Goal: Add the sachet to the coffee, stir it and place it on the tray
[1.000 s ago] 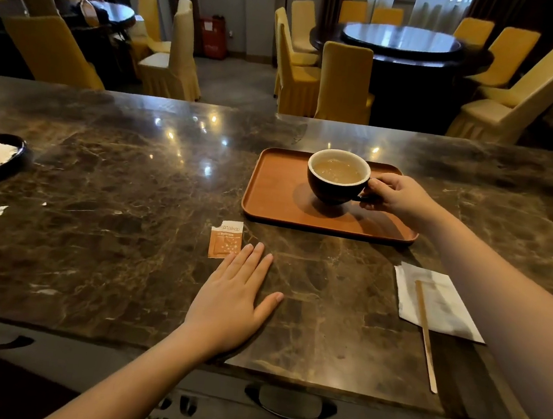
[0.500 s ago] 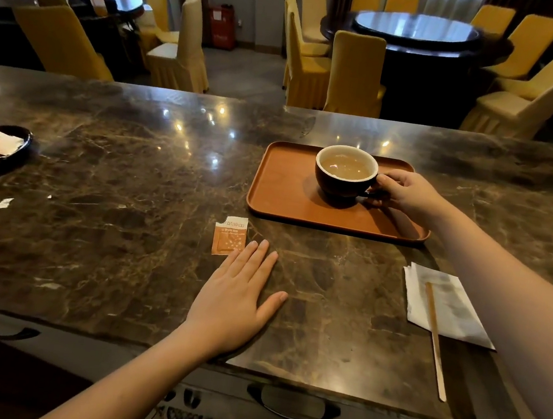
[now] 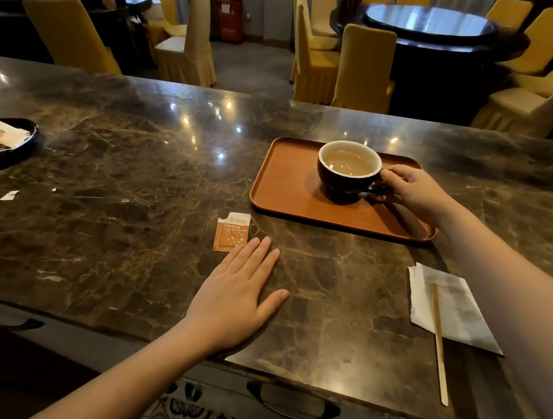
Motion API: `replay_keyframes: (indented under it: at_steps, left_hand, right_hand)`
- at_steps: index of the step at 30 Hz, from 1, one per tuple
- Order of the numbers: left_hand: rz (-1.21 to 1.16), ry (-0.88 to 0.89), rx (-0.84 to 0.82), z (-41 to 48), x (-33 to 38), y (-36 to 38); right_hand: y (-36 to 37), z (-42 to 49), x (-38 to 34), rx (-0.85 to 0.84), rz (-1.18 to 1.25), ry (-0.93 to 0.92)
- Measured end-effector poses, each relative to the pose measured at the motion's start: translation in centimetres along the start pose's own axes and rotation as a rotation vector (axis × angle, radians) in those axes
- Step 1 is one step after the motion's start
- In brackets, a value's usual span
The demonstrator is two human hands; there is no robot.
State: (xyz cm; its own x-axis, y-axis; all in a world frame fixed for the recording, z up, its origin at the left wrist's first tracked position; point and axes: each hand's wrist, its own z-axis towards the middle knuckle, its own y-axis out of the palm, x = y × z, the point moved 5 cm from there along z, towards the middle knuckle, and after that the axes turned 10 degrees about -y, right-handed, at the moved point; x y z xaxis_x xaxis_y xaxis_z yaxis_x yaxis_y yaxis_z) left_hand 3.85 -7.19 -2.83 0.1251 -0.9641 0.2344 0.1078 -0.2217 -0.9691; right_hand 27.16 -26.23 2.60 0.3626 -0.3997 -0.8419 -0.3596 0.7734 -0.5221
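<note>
A dark cup (image 3: 344, 179) of light brown coffee stands on the orange tray (image 3: 287, 196) at the middle right of the marble counter. My right hand (image 3: 408, 190) grips the cup's handle from the right. An orange and white sachet (image 3: 232, 232), torn at its top left corner, lies flat on the counter in front of the tray. My left hand (image 3: 238, 294) rests flat on the counter, fingers apart, fingertips just touching the sachet's lower right corner. A wooden stirrer (image 3: 437, 341) lies across a white napkin (image 3: 453, 308) at the right.
A black dish (image 3: 16, 148) with used sachets sits at the counter's left edge, with small paper scraps (image 3: 8, 195) near it. Beyond the counter stand yellow-covered chairs (image 3: 363, 67) and round dark tables (image 3: 427, 26). Drawer handles (image 3: 291, 404) run below the counter's near edge.
The cup has settled on the tray with my right hand still on its handle. My left hand stays flat by the sachet. The view has shifted slightly.
</note>
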Motion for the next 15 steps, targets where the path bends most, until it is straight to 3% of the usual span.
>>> replay_keyframes:
  at_steps: [8,15]
  left_hand:
    - [-0.010,0.003,-0.010,0.0,0.0,0.0]
    - [-0.046,-0.013,-0.032,0.1,0.0,-0.3]
  right_hand:
    - [0.6,-0.3,0.9,0.079,0.150,0.070]
    - [-0.2,-2.2,0.7,0.284,-0.037,0.130]
